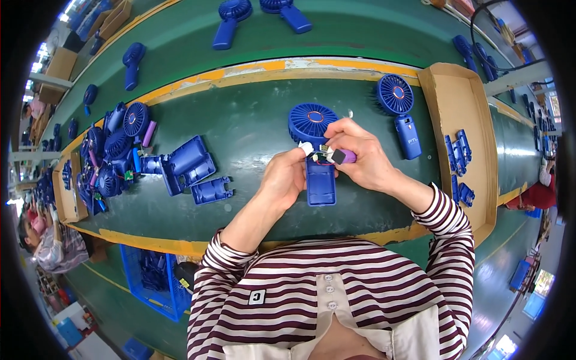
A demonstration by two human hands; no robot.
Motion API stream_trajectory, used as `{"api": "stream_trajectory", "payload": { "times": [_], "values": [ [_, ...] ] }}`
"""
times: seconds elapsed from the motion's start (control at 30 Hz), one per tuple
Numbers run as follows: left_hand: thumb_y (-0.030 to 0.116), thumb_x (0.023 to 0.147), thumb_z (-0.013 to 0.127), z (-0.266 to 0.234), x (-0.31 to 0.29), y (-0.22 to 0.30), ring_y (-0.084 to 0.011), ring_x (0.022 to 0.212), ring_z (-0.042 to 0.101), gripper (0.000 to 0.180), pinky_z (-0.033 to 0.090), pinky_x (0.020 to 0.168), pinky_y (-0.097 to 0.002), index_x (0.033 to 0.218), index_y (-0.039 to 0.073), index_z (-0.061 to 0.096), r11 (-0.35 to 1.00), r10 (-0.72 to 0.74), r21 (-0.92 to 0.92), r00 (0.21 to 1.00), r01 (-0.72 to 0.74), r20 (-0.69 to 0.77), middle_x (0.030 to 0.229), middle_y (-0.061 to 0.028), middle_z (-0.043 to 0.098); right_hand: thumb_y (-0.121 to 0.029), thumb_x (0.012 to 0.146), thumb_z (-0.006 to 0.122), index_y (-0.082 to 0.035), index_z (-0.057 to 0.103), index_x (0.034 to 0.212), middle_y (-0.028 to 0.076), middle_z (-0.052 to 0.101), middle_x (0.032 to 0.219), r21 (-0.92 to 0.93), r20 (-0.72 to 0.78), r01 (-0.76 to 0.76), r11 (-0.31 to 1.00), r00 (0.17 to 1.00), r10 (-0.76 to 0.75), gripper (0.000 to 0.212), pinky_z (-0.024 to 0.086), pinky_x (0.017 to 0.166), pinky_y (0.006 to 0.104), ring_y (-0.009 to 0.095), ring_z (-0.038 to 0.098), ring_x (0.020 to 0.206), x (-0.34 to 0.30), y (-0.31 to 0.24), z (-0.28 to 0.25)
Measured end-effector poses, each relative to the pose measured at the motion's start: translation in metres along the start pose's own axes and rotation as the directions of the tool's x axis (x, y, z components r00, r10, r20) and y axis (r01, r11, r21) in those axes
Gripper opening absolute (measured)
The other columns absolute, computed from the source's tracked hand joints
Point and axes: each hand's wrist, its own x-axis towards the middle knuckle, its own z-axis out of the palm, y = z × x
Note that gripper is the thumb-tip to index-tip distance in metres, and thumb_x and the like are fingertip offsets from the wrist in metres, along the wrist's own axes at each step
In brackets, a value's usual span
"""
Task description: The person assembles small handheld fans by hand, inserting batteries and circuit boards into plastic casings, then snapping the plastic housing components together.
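Observation:
In front of my chest lies an opened blue handheld fan (313, 123), its round head pointing away and its hollow handle shell (321, 186) toward me. My left hand (285, 177) is closed around the left side of the handle, with a white covering on the thumb tip. From the right, my right hand (363, 156) grips a purple cylindrical battery (346, 156) with a dark end, just over the handle. Thin wires and a small circuit board (324, 148) show between my fingers. How the wires join is too small to tell.
Left on the green table is a heap of blue fans and parts (108, 150), beside loose shell pieces (189, 165). One assembled fan (396, 95) lies at the right, next to a cardboard tray (432, 84) with blue pieces. Beyond runs a green conveyor (180, 42) carrying fans.

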Motion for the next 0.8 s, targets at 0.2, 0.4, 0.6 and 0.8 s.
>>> {"api": "stream_trajectory", "payload": {
  "times": [0.2, 0.4, 0.6, 0.8],
  "values": [
    [0.016, 0.087, 0.032, -0.003, 0.002, 0.000, -0.0338, 0.089, 0.059, 0.037, 0.048, 0.082, -0.0431, 0.111, -0.010, 0.043, 1.000, 0.008, 0.030, 1.000, -0.008, 0.014, 0.101, -0.0205, 0.057, 0.011, 0.062, 0.061, 0.004, 0.056, 0.075, 0.011, 0.050, 0.099, -0.024, 0.034, -0.006, 1.000, 0.999, 0.007, 0.016, 0.047, 0.072, 0.0292, 0.020, 0.058, 0.084, 0.001, -0.002, -0.001],
    [0.016, 0.087, 0.038, -0.009, 0.005, -0.006, -0.0244, 0.079, 0.062, 0.027, 0.052, 0.068, -0.0361, 0.101, -0.004, 0.050, 1.000, 0.019, -0.021, 0.999, -0.020, -0.035, 0.090, -0.0143, 0.060, 0.011, 0.059, 0.062, 0.004, 0.055, 0.075, 0.011, 0.050, 0.095, -0.144, 0.033, 0.124, 0.982, 0.992, -0.121, 0.019, 0.047, 0.066, 0.0292, 0.023, 0.058, 0.081, 0.001, -0.001, 0.003],
    [0.015, 0.086, 0.038, -0.012, 0.005, -0.014, -0.0181, 0.078, 0.059, 0.023, 0.050, 0.069, -0.0351, 0.096, 0.000, 0.052, 1.000, -0.004, -0.004, 0.994, 0.004, -0.110, 0.088, -0.0090, 0.059, 0.006, 0.055, 0.064, 0.002, 0.052, 0.073, 0.012, 0.051, 0.092, -0.364, 0.063, 0.311, 0.878, 0.949, -0.310, 0.023, 0.047, 0.057, 0.0333, 0.028, 0.056, 0.077, -0.004, -0.001, 0.010],
    [0.016, 0.085, 0.038, -0.020, 0.000, -0.013, -0.0182, 0.084, 0.059, 0.025, 0.048, 0.073, -0.0343, 0.102, 0.002, 0.051, 1.000, -0.012, -0.002, 0.995, 0.011, -0.104, 0.094, -0.0091, 0.059, 0.002, 0.055, 0.062, 0.002, 0.051, 0.073, 0.012, 0.051, 0.094, -0.500, 0.158, 0.315, 0.807, 0.949, -0.273, 0.021, 0.048, 0.050, 0.0324, 0.026, 0.055, 0.080, -0.009, 0.001, 0.016]
  ]
}}
